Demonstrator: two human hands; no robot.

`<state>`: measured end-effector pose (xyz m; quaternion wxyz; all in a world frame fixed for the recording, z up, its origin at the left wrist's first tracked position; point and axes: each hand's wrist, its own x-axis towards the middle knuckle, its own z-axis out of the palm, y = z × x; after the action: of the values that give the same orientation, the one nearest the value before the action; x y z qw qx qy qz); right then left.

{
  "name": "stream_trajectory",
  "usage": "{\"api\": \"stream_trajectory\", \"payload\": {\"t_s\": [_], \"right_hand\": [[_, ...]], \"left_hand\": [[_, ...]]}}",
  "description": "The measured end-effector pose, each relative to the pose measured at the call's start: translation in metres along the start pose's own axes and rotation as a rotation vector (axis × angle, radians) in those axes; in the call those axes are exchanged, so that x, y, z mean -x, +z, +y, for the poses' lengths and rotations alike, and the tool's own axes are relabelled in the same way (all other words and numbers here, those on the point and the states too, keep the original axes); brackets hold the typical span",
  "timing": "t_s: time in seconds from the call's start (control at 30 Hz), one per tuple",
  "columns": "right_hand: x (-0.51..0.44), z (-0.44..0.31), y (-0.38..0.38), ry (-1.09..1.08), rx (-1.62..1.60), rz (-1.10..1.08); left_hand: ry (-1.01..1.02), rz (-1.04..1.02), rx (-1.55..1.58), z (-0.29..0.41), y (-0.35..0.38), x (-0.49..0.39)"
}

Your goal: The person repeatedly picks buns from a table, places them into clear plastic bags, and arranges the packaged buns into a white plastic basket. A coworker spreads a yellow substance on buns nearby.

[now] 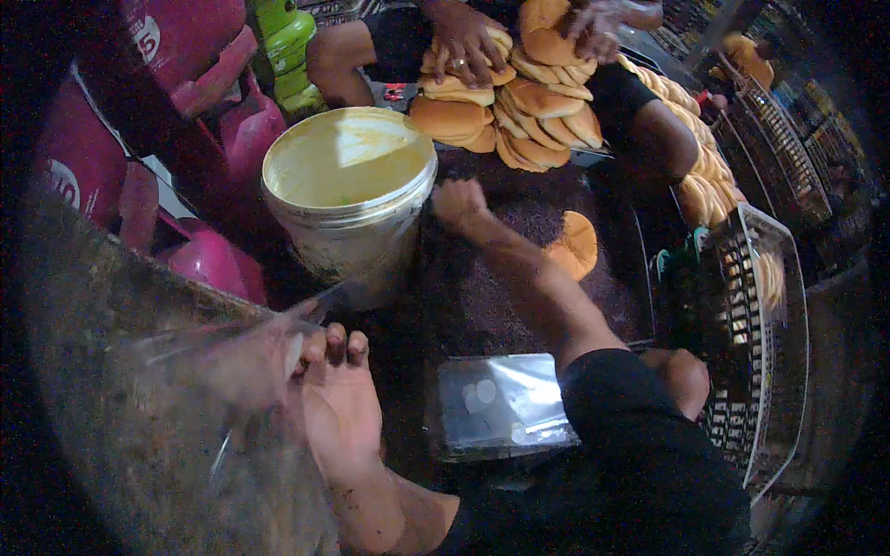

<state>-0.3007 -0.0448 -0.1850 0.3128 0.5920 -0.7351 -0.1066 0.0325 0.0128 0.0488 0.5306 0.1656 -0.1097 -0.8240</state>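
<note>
My left hand (341, 396), palm up near the lower middle, grips a clear plastic bag (229, 361) between thumb and fingers; the bag is blurred and hangs to the left. My right hand (459, 205) is curled beside the right wall of a large plastic bucket (348, 236), whose inside is smeared with a pale yellow substance. Whether it holds anything cannot be told. One bread bun (576, 243) lies on the dark surface (480, 299) beyond my right forearm. A stack of clear plastic bags (497, 403) lies between my arms.
Another person's hands (466, 52) touch piled buns (535, 118) at the far side. More buns (702, 167) fill a row at the right, near a plastic crate (758, 333). Pink gas cylinders (208, 257) and a green one (285, 55) stand left.
</note>
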Motion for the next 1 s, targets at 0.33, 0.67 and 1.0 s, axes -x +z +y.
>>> {"api": "stream_trajectory", "payload": {"t_s": [0.33,0.67,1.0], "right_hand": [[0.062,-0.026,-0.099,0.046,-0.242,-0.236],[0.195,0.041,-0.155,-0.116,-0.399,-0.067],[0.273,0.19,-0.156,0.658,-0.781,-0.412]], "left_hand": [[0.047,0.009,-0.148,0.022,-0.019,-0.003],[0.17,0.057,-0.287,0.019,-0.051,-0.022],[0.109,-0.089,-0.482,-0.027,-0.007,-0.012]]}}
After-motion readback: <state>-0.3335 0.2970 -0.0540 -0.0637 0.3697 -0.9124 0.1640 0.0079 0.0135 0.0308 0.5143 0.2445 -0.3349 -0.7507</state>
